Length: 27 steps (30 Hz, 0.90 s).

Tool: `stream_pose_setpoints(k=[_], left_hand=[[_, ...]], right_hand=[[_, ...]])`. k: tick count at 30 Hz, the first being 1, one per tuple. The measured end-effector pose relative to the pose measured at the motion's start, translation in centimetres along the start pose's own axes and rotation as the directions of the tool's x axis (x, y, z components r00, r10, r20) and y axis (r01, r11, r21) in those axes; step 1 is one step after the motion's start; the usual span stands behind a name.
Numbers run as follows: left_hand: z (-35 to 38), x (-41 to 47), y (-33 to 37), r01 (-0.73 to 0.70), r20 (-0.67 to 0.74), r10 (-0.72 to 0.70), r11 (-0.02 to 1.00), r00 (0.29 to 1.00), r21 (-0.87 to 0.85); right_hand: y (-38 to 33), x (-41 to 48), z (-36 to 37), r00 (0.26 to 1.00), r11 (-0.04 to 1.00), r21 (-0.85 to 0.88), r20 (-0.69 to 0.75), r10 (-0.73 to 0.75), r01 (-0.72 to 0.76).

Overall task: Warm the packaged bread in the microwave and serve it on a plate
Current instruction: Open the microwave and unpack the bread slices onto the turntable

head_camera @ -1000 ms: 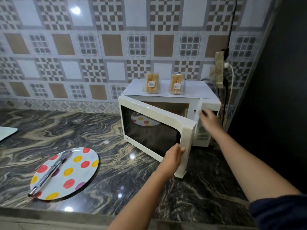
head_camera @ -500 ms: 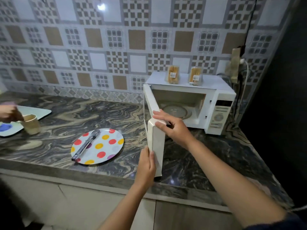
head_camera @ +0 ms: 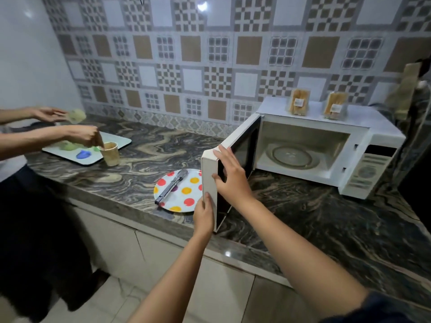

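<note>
1. The marbled countertop (head_camera: 326,217) runs along a patterned tile wall and carries everything else.
2. The white microwave (head_camera: 363,145) stands at the right end. Its cavity is open, with only the glass turntable (head_camera: 292,157) inside.
3. The microwave door (head_camera: 208,173) is swung wide to the left, its free edge facing the camera.
4. A white tray (head_camera: 116,141) lies far left, where a second person's hand (head_camera: 84,136) works over a paper cup (head_camera: 109,153).
5. The spotted plate (head_camera: 177,197) sits just left of the door, partly hidden behind it.
6. The right hand (head_camera: 233,178) reaches in, forearm extended. Its fingers are nearly straight and spread on the door's inner face, one fingertip at the upper corner. It clasps nothing.
7. The left hand (head_camera: 204,215) comes up from below, fingers and thumb wrapped round the lower part of the door's free edge.
8. Two bread packs, one (head_camera: 299,102) beside the other (head_camera: 335,106), stand upright on the microwave's top, well apart from both hands.
9. Metal tongs (head_camera: 172,186) lie diagonally across the plate.
</note>
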<state>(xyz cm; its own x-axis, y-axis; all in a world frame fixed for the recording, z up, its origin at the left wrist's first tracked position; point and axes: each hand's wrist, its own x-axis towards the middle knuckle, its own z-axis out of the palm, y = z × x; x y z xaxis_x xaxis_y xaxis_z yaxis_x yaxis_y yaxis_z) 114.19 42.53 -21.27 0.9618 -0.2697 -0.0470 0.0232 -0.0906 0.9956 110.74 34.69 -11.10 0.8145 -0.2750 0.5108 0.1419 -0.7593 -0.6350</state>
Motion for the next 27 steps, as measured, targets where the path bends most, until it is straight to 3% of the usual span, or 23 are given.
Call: stream_pose_setpoints(k=[8,12,18,20,23,27], left_hand=[[-0.4,-0.2,1.1,0.087,-0.063,-0.089,0.996,0.994,-0.033],[-0.4,-0.5,2.6,0.122,-0.195,-0.127,0.992,0.972,-0.036],[0.1,-2.7,4.8,-0.132,-0.452,0.099,0.99,0.886,-0.043],[1.1,-4.0,5.5,-0.157,-0.5,0.115,0.987,0.858,-0.041],[3.3,-6.1,6.4,-0.196,-0.494,0.158,0.98,0.855,-0.026],[7.4,-7.8,7.7,-0.25,-0.377,0.227,0.968,0.898,-0.011]], right_hand=[[-0.8,0.3,0.2,0.999,0.998,-0.046,-0.012,0.031,-0.032],[-1.4,0.8,-0.4,0.997,0.998,-0.028,0.043,0.065,-0.064],[-2.0,-1.3,-2.9,0.991,0.994,0.021,0.073,0.11,-0.112],[-1.3,-2.7,-4.7,0.988,0.991,0.01,0.081,0.135,-0.136],[0.3,-4.7,-8.0,0.982,0.987,-0.047,0.1,0.159,-0.155],[3.0,-6.4,-12.9,0.973,0.97,-0.139,0.091,0.211,-0.197]])
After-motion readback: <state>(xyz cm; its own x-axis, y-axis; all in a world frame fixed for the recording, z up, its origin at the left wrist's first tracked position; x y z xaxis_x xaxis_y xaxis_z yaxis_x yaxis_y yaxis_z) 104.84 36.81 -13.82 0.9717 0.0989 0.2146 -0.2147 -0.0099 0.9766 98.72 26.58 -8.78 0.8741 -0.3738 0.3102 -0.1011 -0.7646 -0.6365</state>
